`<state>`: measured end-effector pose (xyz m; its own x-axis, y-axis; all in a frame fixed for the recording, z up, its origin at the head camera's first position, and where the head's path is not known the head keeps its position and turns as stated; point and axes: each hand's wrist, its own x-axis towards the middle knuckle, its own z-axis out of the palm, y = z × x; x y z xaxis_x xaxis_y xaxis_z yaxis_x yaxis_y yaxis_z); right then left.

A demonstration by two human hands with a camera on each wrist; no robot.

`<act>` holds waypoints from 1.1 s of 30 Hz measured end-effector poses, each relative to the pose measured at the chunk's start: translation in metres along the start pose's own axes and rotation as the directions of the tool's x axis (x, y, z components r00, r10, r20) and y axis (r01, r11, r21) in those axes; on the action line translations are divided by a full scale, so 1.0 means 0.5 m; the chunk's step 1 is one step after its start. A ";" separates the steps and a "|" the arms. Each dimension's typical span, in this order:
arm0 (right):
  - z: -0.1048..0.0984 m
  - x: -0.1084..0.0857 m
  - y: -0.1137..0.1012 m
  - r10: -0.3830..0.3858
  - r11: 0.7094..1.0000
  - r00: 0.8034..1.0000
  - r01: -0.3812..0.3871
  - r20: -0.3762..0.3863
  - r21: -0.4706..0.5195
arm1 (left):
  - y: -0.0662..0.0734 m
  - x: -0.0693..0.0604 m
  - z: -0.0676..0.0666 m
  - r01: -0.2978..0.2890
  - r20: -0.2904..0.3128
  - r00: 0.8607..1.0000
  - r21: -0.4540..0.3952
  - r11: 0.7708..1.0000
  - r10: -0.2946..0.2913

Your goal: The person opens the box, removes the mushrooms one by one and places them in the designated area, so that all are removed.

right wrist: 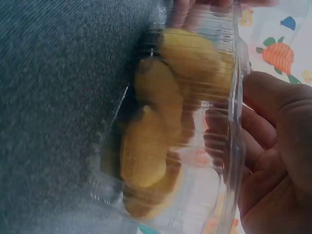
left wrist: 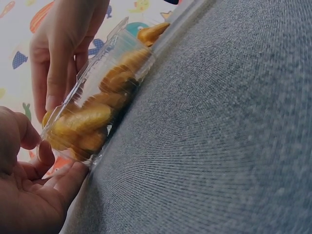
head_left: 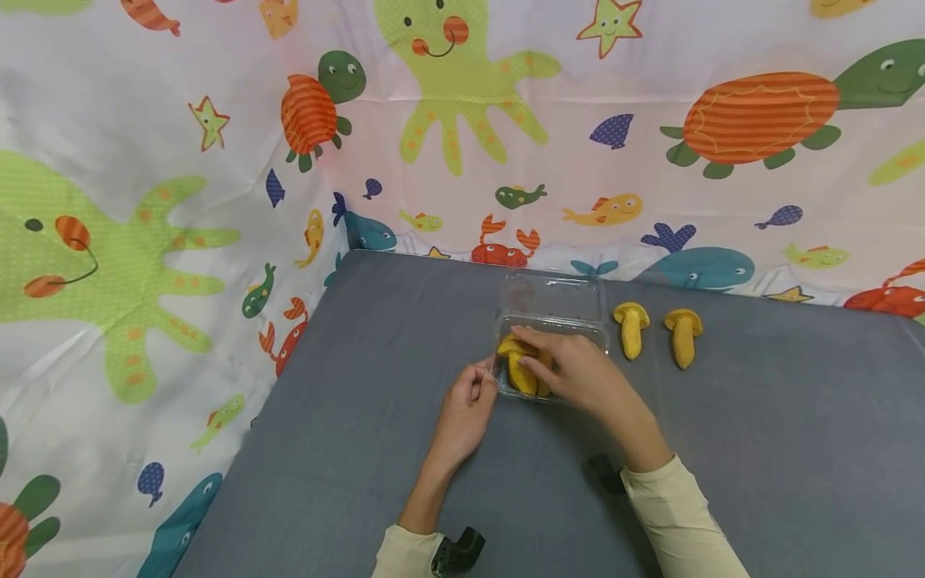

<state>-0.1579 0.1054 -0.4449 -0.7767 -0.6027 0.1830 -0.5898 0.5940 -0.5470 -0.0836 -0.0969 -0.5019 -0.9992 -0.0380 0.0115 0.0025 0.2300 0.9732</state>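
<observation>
– Grey woven cloth (head_left: 361,417) covers the surface, and a backdrop (head_left: 462,193) printed with sea creatures rises behind it and along the left. Where do the mushrooms lie?

– Several yellow mushrooms (right wrist: 144,151) are heaped inside a clear plastic container (head_left: 552,319), whose lid (head_left: 552,295) is folded back on the far side. Two others rest on the cloth to its right: one near mushroom (head_left: 632,331) just beside the container, and one outer mushroom (head_left: 682,337) farther out, both with caps pointing away from the person.

– And the left hand (head_left: 468,401)?

– Its thumb and fingers pinch the container's left edge, bent in on the plastic.

– What about the right hand (head_left: 578,369)?

– It reaches over the container's rim from the right. Thumb and forefinger curl around the upper mushroom (head_left: 522,376), at the container's left end. How firmly they grip, nobody can tell.

– Anything on the arms?

– Pale sleeves (head_left: 682,514), and a dark device (head_left: 458,551) at the left wrist.
</observation>
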 end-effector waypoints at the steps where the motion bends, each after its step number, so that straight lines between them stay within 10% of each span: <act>1: 0.002 0.001 0.000 0.007 1.000 1.000 -0.007 0.000 -0.001 | 0.000 0.000 0.000 -0.001 0.000 1.000 0.000 1.000 0.001; 33: 0.026 -0.002 0.008 -0.019 0.999 0.994 0.016 -0.110 -0.030 | 0.001 -0.002 0.001 -0.002 -0.013 1.000 0.015 1.000 0.003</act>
<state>-0.1568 0.1014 -0.4581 -0.7850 -0.5517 0.2817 -0.6082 0.6005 -0.5191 -0.0828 -0.0961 -0.5017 -0.9986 -0.0496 0.0170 0.0044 0.2442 0.9697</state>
